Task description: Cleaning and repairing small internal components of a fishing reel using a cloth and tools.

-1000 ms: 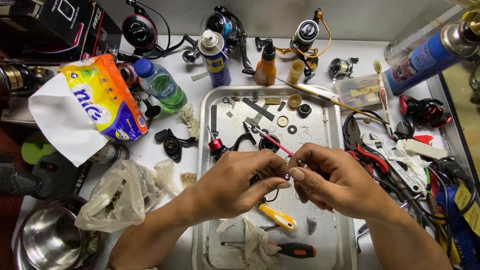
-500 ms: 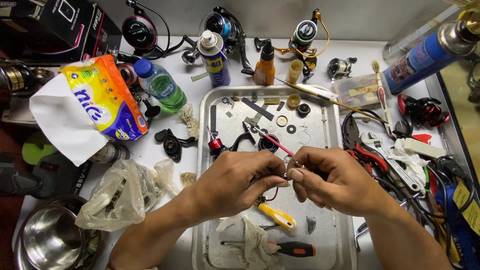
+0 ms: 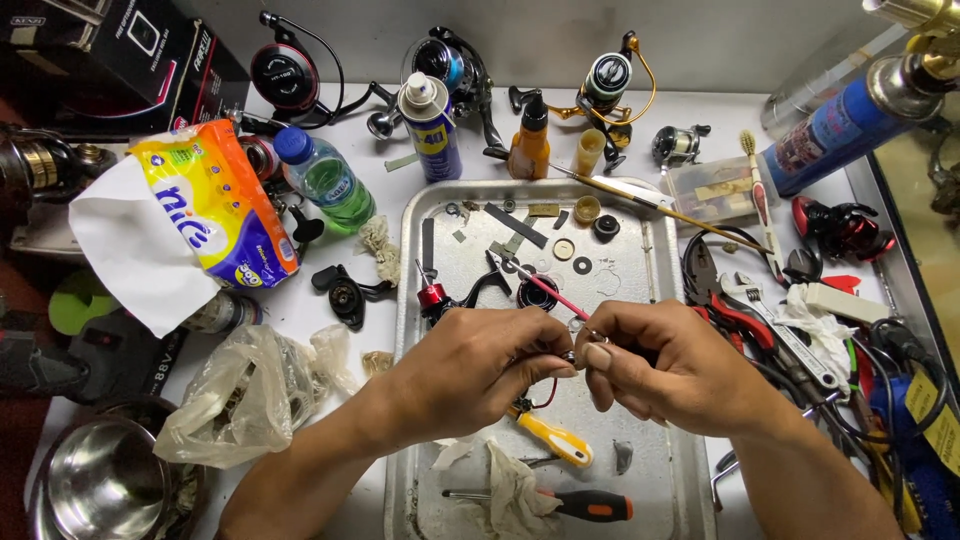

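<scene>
The small part pinched between the left hand (image 3: 480,365) and right hand (image 3: 665,365) at centre frame is hidden; the steel bowl (image 3: 95,485) at lower left is cut off.

Both forearms and hands are bare: no sleeves, gloves or rings.

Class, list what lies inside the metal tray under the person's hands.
In the metal tray: yellow-handled tool, orange-and-black screwdriver, crumpled rag, washers. The left hand and right hand hide whatever lies beneath them.

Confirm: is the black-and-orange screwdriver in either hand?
No. The black-and-orange screwdriver lies on the metal tray, below both hands.
</scene>
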